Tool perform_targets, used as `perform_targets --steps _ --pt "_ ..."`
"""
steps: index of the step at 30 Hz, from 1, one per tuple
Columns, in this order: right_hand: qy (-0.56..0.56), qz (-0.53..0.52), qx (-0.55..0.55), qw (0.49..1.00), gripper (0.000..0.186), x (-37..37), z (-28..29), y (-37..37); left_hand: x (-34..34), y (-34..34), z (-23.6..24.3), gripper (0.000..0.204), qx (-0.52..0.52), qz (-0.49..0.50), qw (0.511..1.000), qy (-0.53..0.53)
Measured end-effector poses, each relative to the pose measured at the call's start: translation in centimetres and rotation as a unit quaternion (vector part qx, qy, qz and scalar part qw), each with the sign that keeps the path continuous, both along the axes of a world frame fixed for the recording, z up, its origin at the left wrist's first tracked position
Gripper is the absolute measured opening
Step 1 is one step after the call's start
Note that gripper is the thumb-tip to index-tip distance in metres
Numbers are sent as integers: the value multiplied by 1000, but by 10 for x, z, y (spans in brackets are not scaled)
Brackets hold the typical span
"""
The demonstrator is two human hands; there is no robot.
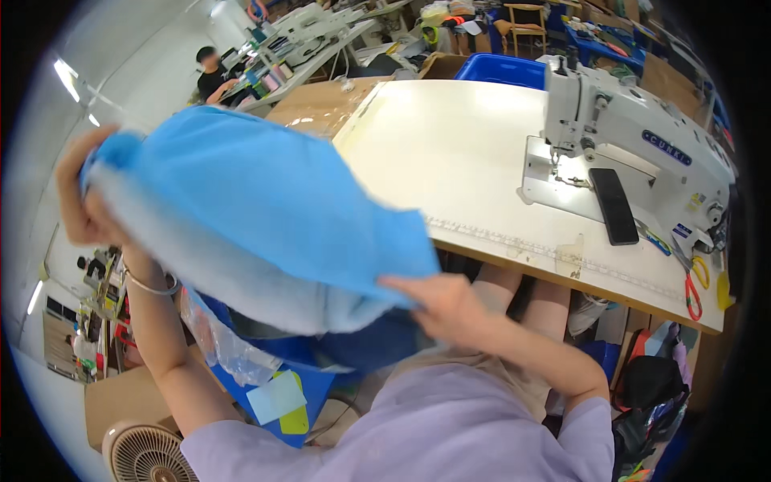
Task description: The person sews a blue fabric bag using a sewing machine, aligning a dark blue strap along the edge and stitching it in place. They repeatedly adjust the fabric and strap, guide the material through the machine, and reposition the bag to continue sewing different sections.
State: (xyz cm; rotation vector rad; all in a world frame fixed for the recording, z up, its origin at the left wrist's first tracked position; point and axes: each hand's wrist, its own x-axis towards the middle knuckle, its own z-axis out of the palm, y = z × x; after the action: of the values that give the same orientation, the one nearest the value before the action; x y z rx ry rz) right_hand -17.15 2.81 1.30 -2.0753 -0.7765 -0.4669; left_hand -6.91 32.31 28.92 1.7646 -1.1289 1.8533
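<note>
A black phone and scissors lie on a white table near a sewing machine, with a blue tub and a wooden chair beyond it, a beige fan at the lower left, and a person in black farther off.

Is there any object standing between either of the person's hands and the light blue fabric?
Nothing visible does. The right hand directly grips the near right edge of the light blue fabric; the left hand holds its raised left end.
</note>
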Motion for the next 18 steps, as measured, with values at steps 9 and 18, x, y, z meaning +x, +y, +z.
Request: perform_targets --steps 9,18 --pt "407 -5 321 855 28 -38 -64 -24 148 -327 -94 45 430 -183 868 167" --pt "392 -95 428 809 45 -37 -76 -51 87 -212 -257 61 416 -50 797 434"
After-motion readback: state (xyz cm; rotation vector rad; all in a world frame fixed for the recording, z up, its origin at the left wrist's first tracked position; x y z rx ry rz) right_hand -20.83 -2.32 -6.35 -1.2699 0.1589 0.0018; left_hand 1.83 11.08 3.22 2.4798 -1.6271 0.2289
